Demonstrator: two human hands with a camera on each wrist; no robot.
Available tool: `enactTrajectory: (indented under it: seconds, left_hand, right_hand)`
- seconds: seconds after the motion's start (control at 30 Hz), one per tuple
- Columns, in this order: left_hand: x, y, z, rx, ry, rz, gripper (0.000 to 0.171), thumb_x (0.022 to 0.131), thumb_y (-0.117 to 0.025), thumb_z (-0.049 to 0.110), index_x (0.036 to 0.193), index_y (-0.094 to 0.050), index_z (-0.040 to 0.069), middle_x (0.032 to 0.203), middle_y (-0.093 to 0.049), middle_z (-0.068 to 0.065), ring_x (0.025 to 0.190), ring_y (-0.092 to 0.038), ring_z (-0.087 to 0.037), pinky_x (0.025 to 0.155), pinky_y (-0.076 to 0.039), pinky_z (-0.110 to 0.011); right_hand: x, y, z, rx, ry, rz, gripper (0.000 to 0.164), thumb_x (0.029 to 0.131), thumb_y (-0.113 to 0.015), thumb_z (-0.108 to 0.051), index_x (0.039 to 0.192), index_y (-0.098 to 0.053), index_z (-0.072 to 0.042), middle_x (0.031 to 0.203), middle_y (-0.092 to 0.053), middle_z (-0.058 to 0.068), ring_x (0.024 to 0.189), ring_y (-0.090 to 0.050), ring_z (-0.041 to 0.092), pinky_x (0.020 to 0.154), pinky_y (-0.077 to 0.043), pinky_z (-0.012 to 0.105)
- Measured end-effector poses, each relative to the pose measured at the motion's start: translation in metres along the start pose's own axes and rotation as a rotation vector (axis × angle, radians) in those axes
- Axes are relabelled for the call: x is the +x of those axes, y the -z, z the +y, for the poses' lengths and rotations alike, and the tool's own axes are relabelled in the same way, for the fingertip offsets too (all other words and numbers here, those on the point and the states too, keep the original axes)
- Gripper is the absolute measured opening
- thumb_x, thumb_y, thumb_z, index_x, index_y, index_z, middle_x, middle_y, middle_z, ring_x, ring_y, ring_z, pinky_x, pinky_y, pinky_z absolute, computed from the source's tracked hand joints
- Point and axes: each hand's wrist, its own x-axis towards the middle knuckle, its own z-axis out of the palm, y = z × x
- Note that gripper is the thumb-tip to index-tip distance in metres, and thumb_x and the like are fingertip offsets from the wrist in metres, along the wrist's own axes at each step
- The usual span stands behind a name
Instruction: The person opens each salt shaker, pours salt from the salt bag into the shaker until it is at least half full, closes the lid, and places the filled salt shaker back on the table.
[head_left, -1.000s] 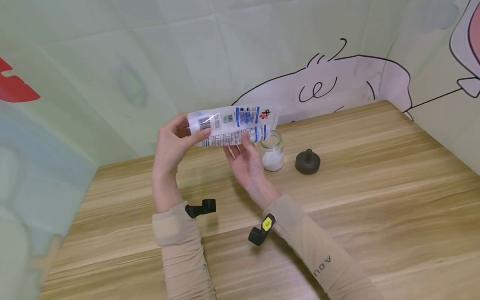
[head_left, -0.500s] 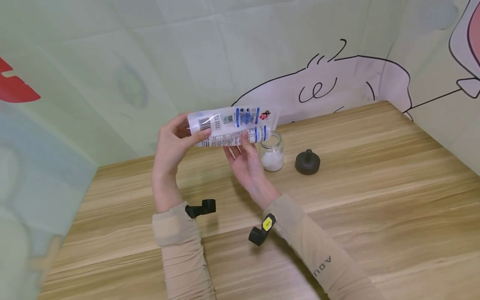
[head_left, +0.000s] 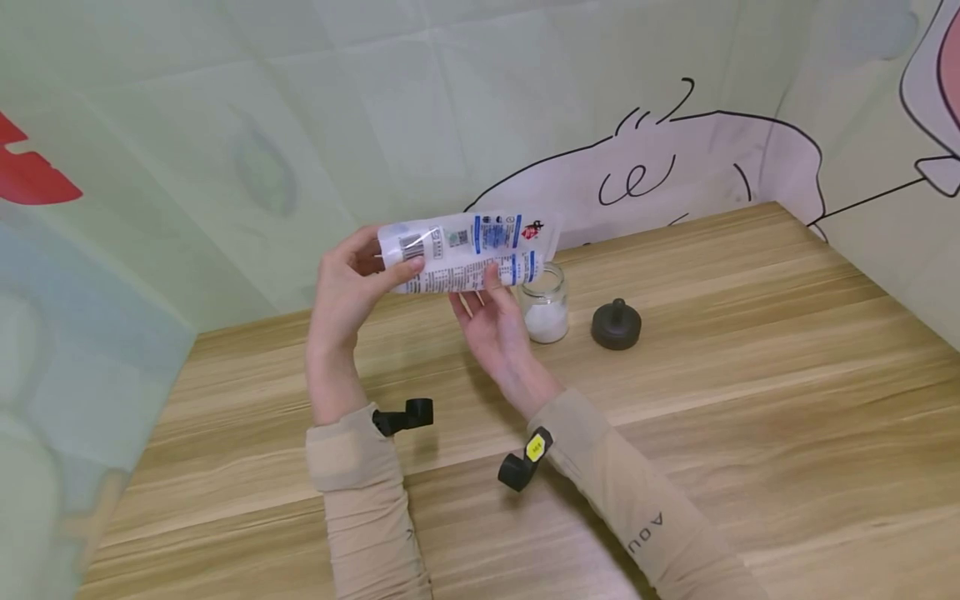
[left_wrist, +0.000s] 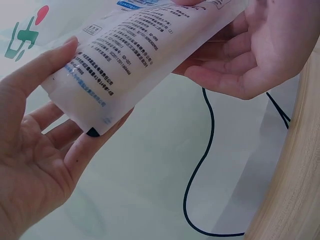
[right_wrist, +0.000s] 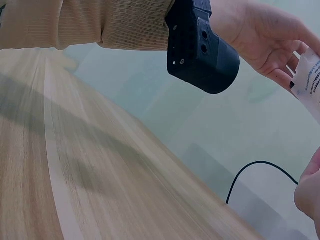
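Observation:
A white plastic pouch with blue and black print is held sideways above the table, its right end over the mouth of a glass jar. White grainy stuff fills the lower part of that jar. My left hand grips the pouch's left end, thumb on the printed face and fingers behind. Under the pouch's middle, my right hand holds it with the thumb in front and the fingers behind. In the left wrist view, the pouch slants between both hands. The right wrist view catches only one corner of the pouch.
A dark round lid with a knob lies right of the jar on the wooden table. Behind the table's far edge rises a pale printed wall sheet. Black wrist cameras stick out from both sleeves.

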Motion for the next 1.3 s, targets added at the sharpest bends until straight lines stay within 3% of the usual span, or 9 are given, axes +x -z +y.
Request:
enactTrajectory:
  seconds: [0.3,0.67,0.9,1.3]
  left_hand:
    - [-0.0001,-0.0014,-0.0011,0.016,-0.006,0.010,0.045,0.077,-0.081,0.018,0.118,-0.066,0.011,0.096,-0.070,0.006,0.083,-0.064,-0.012,0.071,-0.053,-0.021]
    - [0.0003,-0.0005,-0.0008,0.006,-0.001,0.004,0.044,0.077,-0.081,0.019,0.118,-0.066,0.011,0.097,-0.070,0.006,0.083,-0.064,-0.013,0.071,-0.053,-0.021]
    - [0.0005,0.0001,-0.0006,0.014,0.002,0.006,0.044,0.077,-0.081,0.019,0.118,-0.066,0.011,0.096,-0.070,0.006,0.083,-0.064,-0.012,0.071,-0.053,-0.021]
    - [-0.0010,0.0010,-0.0001,0.015,0.013,0.001,0.044,0.077,-0.080,0.019,0.118,-0.066,0.011,0.096,-0.070,0.006,0.085,-0.064,-0.012,0.072,-0.053,-0.021]
  right_hand:
    - [0.0008,0.0001,0.0005,0.023,-0.015,-0.017,0.062,0.071,-0.077,-0.026,0.129,-0.054,-0.025,0.120,-0.065,-0.005,0.116,-0.057,0.013,0.112,-0.036,0.032]
    - [0.0009,0.0001,0.0008,0.015,-0.014,-0.014,0.054,0.072,-0.076,-0.026,0.123,-0.058,-0.026,0.117,-0.065,-0.006,0.113,-0.058,0.012,0.112,-0.035,0.032]
    - [0.0011,-0.0006,0.0010,0.002,-0.010,0.014,0.040,0.081,-0.068,-0.025,0.120,-0.058,-0.026,0.114,-0.066,-0.007,0.109,-0.060,0.011,0.112,-0.036,0.031]
    - [0.0028,0.0007,0.0003,-0.026,-0.010,0.021,0.045,0.073,-0.072,-0.027,0.116,-0.060,-0.026,0.110,-0.067,-0.007,0.105,-0.062,0.009,0.112,-0.035,0.031]
